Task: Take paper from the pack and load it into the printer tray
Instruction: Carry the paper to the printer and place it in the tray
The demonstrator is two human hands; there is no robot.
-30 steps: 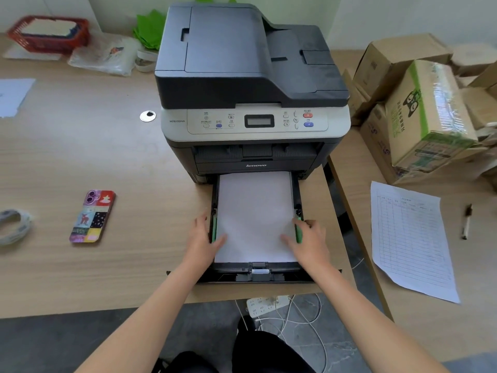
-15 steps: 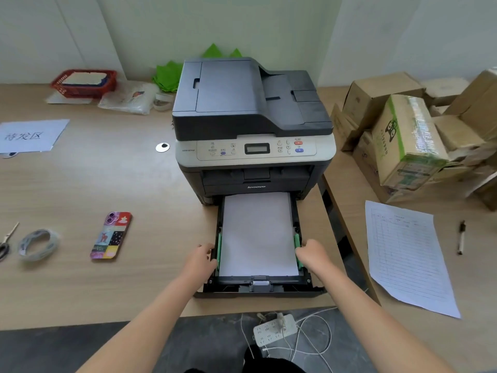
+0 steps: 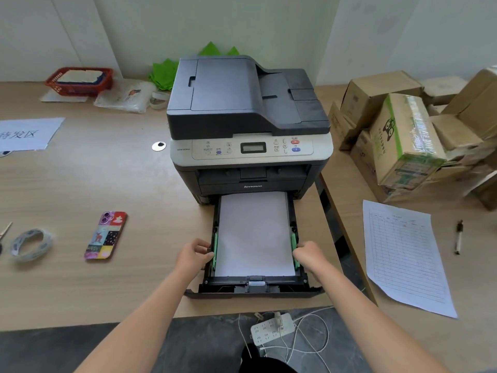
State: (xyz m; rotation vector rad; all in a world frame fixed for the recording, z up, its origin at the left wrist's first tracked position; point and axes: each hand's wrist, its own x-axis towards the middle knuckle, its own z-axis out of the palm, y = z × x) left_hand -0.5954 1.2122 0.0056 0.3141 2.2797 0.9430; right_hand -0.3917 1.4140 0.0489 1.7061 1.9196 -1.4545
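Head view: paper (image 3: 254, 232) already in tray (image 3: 252, 288); left hand (image 3: 194, 256) and right hand (image 3: 309, 254) gripping tray sides; pushing into printer (image 3: 247, 122) left.

- Office or dispatch room: a printer (image 3: 248, 125) stands on a wood-grain tabletop (image 3: 80, 179).
- Stacked cardboard boxes (image 3: 403, 135), a printed form (image 3: 403, 254) and a pen (image 3: 458, 236) lie to the right.
- Tape roll (image 3: 31, 244) and a paper sign (image 3: 25, 133) lie to the left.
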